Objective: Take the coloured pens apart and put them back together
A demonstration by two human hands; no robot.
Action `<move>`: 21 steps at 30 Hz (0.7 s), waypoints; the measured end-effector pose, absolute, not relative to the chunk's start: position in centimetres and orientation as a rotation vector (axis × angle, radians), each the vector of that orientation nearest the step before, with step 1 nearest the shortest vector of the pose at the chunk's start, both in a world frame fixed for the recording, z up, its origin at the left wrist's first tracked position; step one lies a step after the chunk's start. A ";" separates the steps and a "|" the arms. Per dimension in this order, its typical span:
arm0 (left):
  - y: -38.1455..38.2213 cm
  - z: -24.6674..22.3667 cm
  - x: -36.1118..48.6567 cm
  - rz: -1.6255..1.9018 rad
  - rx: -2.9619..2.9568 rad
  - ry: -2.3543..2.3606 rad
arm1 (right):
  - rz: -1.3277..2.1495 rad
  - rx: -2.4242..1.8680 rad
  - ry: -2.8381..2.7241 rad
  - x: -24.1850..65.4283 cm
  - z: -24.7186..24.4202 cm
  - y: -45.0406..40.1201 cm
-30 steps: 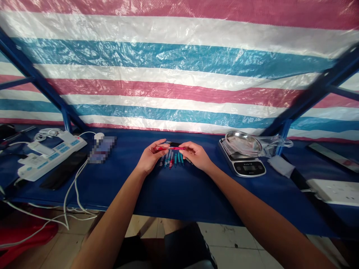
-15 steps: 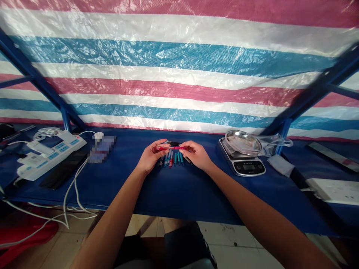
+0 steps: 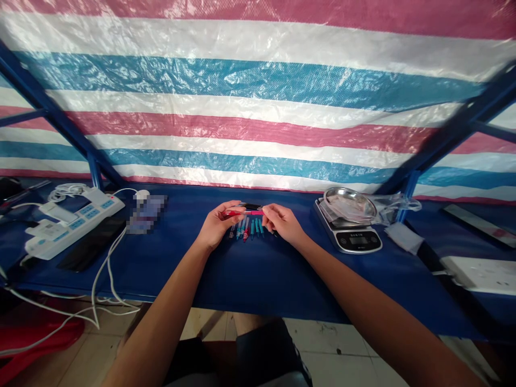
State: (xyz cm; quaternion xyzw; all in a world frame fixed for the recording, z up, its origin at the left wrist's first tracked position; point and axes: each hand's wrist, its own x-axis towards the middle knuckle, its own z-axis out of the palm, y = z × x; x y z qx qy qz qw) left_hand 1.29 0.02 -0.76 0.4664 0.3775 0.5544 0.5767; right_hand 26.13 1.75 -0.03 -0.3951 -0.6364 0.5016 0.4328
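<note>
Fingers of my left hand (image 3: 230, 210) are closed narrow on a red-and-pink pen (image 3: 248, 213), its long axis running left to right with the free end pointing right. Fingers of my right hand (image 3: 272, 214) are curled narrow at that end, and from here I cannot tell whether they grip it or sit just beside it. A striped tarpaulin (image 3: 258, 80) hangs beyond the blue-covered tabletop (image 3: 258, 282). On the right, a digital scale (image 3: 355, 242) carries a steel bowl (image 3: 349, 201); on the left lies a white power strip (image 3: 74, 223). Black pens (image 3: 250, 206) lie just beyond the red-and-pink pen, while teal and blue pens (image 3: 250, 230) sit side by side between my hands. No brand or label is readable.
</note>
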 end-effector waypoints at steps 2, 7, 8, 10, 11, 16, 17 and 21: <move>0.1 -0.8 1.3 1.303 1.084 0.885 | 1.252 -0.949 -1.583 26.1 -0.1 1.8; 0.1 -0.5 1.3 1.335 1.053 0.810 | 1.182 -0.965 -1.548 25.9 -0.1 1.7; 0.2 -0.5 1.3 1.340 1.050 0.804 | 1.152 -0.974 -1.523 25.9 -0.1 1.8; 0.2 -0.6 1.2 1.350 1.048 0.814 | 1.101 -0.997 -1.470 25.9 -0.1 1.9; 0.3 -0.7 1.2 1.359 1.048 0.825 | 1.081 -1.013 -1.446 26.0 -0.2 1.9; 0.2 -1.0 1.5 1.322 1.090 0.877 | 1.053 -1.053 -1.419 26.0 -0.2 2.0; 0.2 -1.0 1.5 1.300 1.110 0.878 | 1.052 -1.051 -1.429 25.9 -0.2 2.0; 0.0 -0.7 1.6 1.312 1.131 0.869 | 1.032 -1.052 -1.433 25.9 0.0 1.9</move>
